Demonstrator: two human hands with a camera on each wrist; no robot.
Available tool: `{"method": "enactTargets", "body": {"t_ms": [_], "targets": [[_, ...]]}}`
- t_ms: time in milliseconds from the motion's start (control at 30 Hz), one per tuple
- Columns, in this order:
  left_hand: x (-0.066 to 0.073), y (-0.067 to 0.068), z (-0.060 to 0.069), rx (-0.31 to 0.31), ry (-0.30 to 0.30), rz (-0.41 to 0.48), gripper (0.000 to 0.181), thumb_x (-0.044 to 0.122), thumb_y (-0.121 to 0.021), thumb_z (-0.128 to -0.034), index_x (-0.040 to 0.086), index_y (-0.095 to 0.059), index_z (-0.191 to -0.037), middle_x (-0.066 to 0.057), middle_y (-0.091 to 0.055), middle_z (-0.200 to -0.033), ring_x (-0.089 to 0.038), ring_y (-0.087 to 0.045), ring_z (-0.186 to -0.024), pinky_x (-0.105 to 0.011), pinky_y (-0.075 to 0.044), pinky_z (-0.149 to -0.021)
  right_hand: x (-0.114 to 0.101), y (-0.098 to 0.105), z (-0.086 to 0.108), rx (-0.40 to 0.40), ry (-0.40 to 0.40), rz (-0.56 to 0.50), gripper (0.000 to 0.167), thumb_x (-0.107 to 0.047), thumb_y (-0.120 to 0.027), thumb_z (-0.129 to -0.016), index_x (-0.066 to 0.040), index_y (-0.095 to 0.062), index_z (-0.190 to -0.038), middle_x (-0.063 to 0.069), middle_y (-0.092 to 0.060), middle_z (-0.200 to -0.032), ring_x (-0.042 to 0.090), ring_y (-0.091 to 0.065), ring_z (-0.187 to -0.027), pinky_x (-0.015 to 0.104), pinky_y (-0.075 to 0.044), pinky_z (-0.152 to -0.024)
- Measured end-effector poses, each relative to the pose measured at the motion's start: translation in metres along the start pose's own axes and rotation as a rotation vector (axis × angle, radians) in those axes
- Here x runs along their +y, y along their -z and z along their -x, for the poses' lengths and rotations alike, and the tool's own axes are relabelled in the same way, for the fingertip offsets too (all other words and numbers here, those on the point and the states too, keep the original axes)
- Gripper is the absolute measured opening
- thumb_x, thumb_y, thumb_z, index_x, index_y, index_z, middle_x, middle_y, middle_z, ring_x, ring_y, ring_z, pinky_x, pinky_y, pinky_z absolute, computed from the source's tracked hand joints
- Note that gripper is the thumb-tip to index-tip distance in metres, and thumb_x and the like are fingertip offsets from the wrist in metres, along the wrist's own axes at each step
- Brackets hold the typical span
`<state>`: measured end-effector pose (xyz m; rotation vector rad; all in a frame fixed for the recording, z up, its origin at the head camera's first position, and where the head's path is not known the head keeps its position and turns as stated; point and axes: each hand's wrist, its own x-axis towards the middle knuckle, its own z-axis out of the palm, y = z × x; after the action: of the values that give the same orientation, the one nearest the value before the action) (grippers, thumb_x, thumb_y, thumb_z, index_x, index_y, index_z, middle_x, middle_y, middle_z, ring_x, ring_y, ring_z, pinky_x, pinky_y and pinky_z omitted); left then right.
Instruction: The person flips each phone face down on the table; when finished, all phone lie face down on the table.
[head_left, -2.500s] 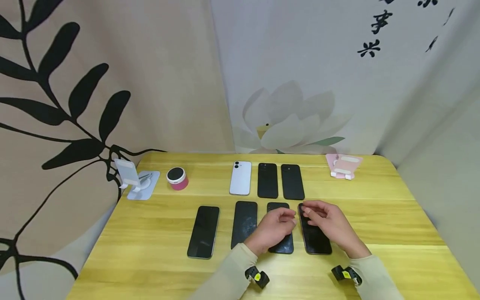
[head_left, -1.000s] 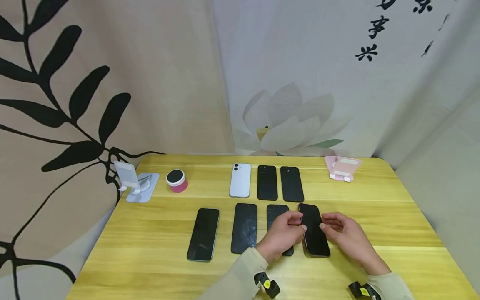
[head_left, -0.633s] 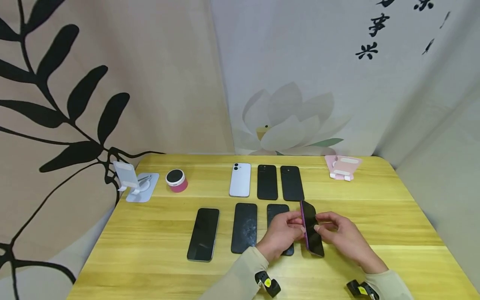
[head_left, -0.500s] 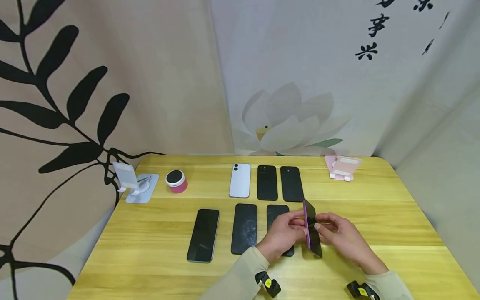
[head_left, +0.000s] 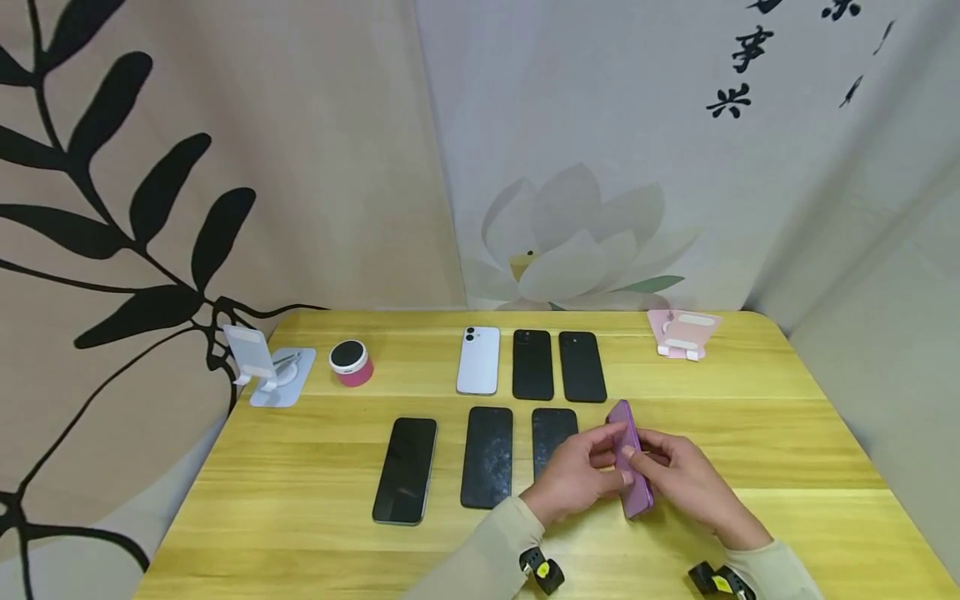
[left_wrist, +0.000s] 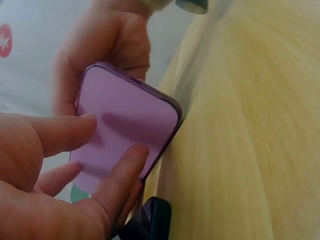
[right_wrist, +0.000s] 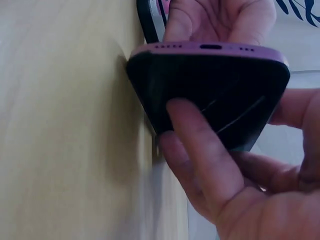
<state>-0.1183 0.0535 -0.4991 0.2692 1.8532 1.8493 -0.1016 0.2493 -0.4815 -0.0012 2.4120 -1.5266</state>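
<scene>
A purple-backed smartphone (head_left: 634,492) stands tilted on its long edge on the wooden table, with its back toward the left. My right hand (head_left: 693,483) pinches it, thumb on the purple back and fingers on the dark screen (right_wrist: 240,85). On the other side my left hand (head_left: 573,475) has thumb and forefinger spread against the back; in the left wrist view their fingertips (left_wrist: 135,155) lie over the purple surface. Partly hidden under my left hand is a dark phone (head_left: 553,429). Left of that lie two more dark phones, the smudged one (head_left: 487,458) and the outer one (head_left: 405,471).
Behind them lie a white phone (head_left: 478,360) and two black phones, one in the middle (head_left: 533,364) and one at right (head_left: 582,367). A white phone stand (head_left: 285,379) and a pink round jar (head_left: 352,367) are at left, a pink stand (head_left: 682,332) at back right.
The purple phone lay flat, screen up. It has been lifted on edge and turned so its purple back now shows. The right thumb has come onto the back.
</scene>
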Motion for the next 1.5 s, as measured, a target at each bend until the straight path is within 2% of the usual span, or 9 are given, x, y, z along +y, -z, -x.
{"method": "enactTargets", "body": {"t_ms": [133, 333, 467, 667, 867, 967, 1100, 1300, 1500], "targets": [[0.002, -0.003, 0.001, 0.021, -0.014, -0.113, 0.071, 0.005, -0.081, -0.0913, 0.032, -0.057, -0.153, 0.009, -0.061, -0.150, -0.013, -0.066, -0.125, -0.020, -0.058, -0.092, 0.001, 0.000, 0.000, 0.002, 0.016, -0.002, 0.061, -0.030, -0.068, -0.105, 0.009, -0.051, -0.150, 0.028, -0.065, -0.141, 0.032, -0.070, -0.121, 0.028, -0.064, -0.086], [0.003, -0.004, 0.002, 0.025, 0.019, -0.126, 0.061, 0.011, -0.080, -0.0934, 0.027, -0.062, -0.149, 0.007, -0.063, -0.149, -0.015, -0.066, -0.126, -0.023, -0.060, -0.093, 0.001, 0.004, 0.002, -0.011, 0.042, 0.028, 0.053, -0.020, -0.065, -0.106, 0.013, -0.053, -0.147, 0.030, -0.066, -0.137, 0.032, -0.072, -0.119, 0.029, -0.064, -0.084], [0.002, -0.002, 0.002, 0.027, 0.025, -0.062, 0.051, 0.008, -0.076, -0.0951, 0.020, -0.066, -0.144, 0.004, -0.067, -0.143, -0.017, -0.066, -0.125, -0.026, -0.061, -0.090, 0.000, 0.009, 0.005, 0.000, 0.036, 0.039, 0.050, -0.011, -0.063, -0.105, 0.016, -0.051, -0.145, 0.031, -0.068, -0.132, 0.032, -0.073, -0.115, 0.029, -0.063, -0.082], [0.004, 0.004, 0.003, 0.096, 0.002, -0.004, 0.045, 0.008, -0.074, -0.0943, 0.015, -0.066, -0.138, -0.002, -0.067, -0.134, -0.019, -0.067, -0.119, -0.029, -0.062, -0.084, -0.009, 0.015, 0.007, 0.061, 0.020, 0.050, 0.053, -0.010, -0.061, -0.105, 0.018, -0.047, -0.148, 0.033, -0.066, -0.134, 0.037, -0.069, -0.122, 0.029, -0.063, -0.088], [0.005, 0.005, 0.004, 0.120, 0.072, 0.127, 0.047, 0.003, -0.074, -0.0939, 0.011, -0.061, -0.138, -0.007, -0.065, -0.122, -0.018, -0.069, -0.100, -0.038, -0.065, -0.083, -0.014, 0.010, 0.012, 0.093, 0.020, -0.032, 0.052, -0.007, -0.061, -0.105, 0.019, -0.045, -0.147, 0.037, -0.062, -0.137, 0.036, -0.068, -0.122, 0.031, -0.064, -0.088], [0.005, 0.004, 0.003, 0.118, 0.092, 0.158, 0.043, 0.001, -0.072, -0.0957, 0.011, -0.062, -0.136, -0.006, -0.064, -0.113, -0.018, -0.068, -0.092, -0.041, -0.065, -0.081, -0.011, 0.006, 0.013, 0.096, 0.021, -0.056, 0.050, -0.006, -0.062, -0.105, 0.017, -0.048, -0.147, 0.036, -0.063, -0.138, 0.035, -0.068, -0.122, 0.030, -0.063, -0.089], [0.005, 0.004, 0.003, 0.127, 0.101, 0.145, 0.042, 0.000, -0.069, -0.0967, 0.010, -0.062, -0.137, -0.007, -0.063, -0.109, -0.018, -0.066, -0.088, -0.042, -0.066, -0.080, -0.006, 0.006, 0.011, 0.060, 0.000, -0.053, 0.053, -0.012, -0.065, -0.105, 0.014, -0.048, -0.149, 0.032, -0.065, -0.136, 0.032, -0.070, -0.120, 0.031, -0.064, -0.085], [0.006, 0.005, 0.003, 0.128, 0.100, 0.083, 0.045, 0.003, -0.069, -0.0961, 0.009, -0.063, -0.141, -0.005, -0.065, -0.114, -0.018, -0.068, -0.093, -0.044, -0.066, -0.084, 0.001, 0.010, 0.008, -0.008, -0.039, -0.064, 0.057, -0.015, -0.066, -0.105, 0.013, -0.045, -0.151, 0.022, -0.068, -0.117, 0.022, -0.074, -0.097, 0.036, -0.066, -0.072], [0.009, 0.007, 0.004, 0.135, 0.096, 0.006, 0.044, 0.008, -0.071, -0.0974, 0.010, -0.064, -0.141, -0.002, -0.064, -0.117, -0.016, -0.068, -0.097, -0.039, -0.065, -0.084, 0.006, 0.012, 0.003, -0.002, -0.035, -0.069, 0.056, -0.010, -0.067, -0.103, 0.015, -0.046, -0.149, 0.018, -0.060, -0.104, 0.017, -0.073, -0.089, 0.037, -0.066, -0.070]]}}
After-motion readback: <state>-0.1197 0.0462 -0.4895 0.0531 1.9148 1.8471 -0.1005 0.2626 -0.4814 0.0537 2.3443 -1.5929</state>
